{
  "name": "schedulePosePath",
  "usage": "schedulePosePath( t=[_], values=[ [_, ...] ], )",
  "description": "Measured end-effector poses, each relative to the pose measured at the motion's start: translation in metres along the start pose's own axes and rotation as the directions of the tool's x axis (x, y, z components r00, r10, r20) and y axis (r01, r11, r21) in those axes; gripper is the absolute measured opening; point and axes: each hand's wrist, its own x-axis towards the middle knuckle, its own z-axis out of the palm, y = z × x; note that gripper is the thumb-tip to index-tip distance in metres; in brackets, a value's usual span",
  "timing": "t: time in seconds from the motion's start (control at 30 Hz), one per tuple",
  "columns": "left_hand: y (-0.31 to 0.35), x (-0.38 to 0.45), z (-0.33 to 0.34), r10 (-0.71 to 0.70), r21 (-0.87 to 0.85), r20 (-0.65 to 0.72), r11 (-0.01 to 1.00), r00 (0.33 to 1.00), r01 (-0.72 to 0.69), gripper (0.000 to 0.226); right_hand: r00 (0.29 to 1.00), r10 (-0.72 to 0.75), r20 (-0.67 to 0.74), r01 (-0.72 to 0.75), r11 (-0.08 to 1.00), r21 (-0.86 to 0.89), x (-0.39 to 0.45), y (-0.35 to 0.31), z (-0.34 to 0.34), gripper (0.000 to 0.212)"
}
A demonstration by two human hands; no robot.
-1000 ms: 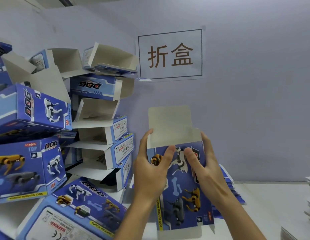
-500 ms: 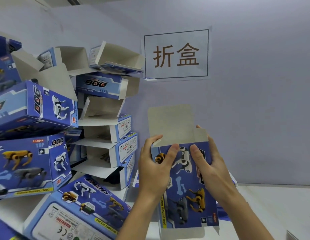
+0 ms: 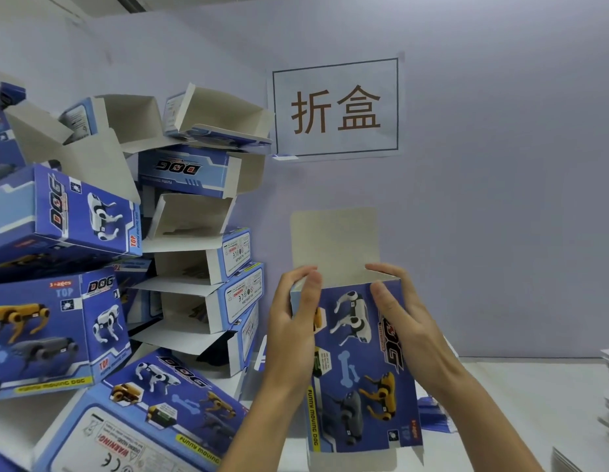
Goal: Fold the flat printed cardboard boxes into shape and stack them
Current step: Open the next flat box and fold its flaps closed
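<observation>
Since prev. frame, box [image 3: 361, 362] has opened into a sleeve w/ its left side panel showing. We hold it upright over table [image 3: 534, 396], top flap up. Left hand [image 3: 289, 332] grips left edge; right hand [image 3: 408, 321] grips right. Folded stack [image 3: 102, 267] sits left, sign [image 3: 335, 107] behind.

Readable words on the wall sign and the boxes

The sign [image 3: 335, 107] on the wall reads "折盒". Below it, the held box [image 3: 361, 366] shows "DOG" and "FUNNY MOVING DOG". Left of the sign, the stacked boxes [image 3: 54, 321] show "DOG", "TOP", "3+ages" and "WARNING!".
</observation>
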Motion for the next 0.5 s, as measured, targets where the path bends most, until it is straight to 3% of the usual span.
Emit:
schedulePosePath(
  t=[0.13, 0.2, 0.37, 0.5],
  values=[
    [0.006, 0.001, 0.003, -0.008, 0.041, -0.081, 0.999, 0.997, 0.011, 0.046, 0.997, 0.074, 0.002, -0.074, 0.992, 0.104, 0.002, -0.009, 0.001, 0.055],
    [0.009, 0.001, 0.004, 0.000, 0.048, -0.120, 0.999, 0.993, 0.006, 0.037, 0.995, 0.090, -0.033, -0.087, 0.992, 0.090, 0.004, -0.013, 0.005, 0.056],
    [0.018, 0.000, 0.002, 0.001, 0.078, -0.090, 0.997, 0.996, 0.007, 0.021, 0.984, 0.121, -0.133, -0.121, 0.993, 0.011, 0.008, -0.018, 0.009, 0.018],
    [0.023, -0.002, 0.004, -0.060, -0.002, -0.065, 0.998, 0.996, 0.060, 0.012, 0.960, 0.234, -0.152, -0.215, 0.968, 0.127, 0.007, -0.016, 0.010, 0.009]
  ],
)
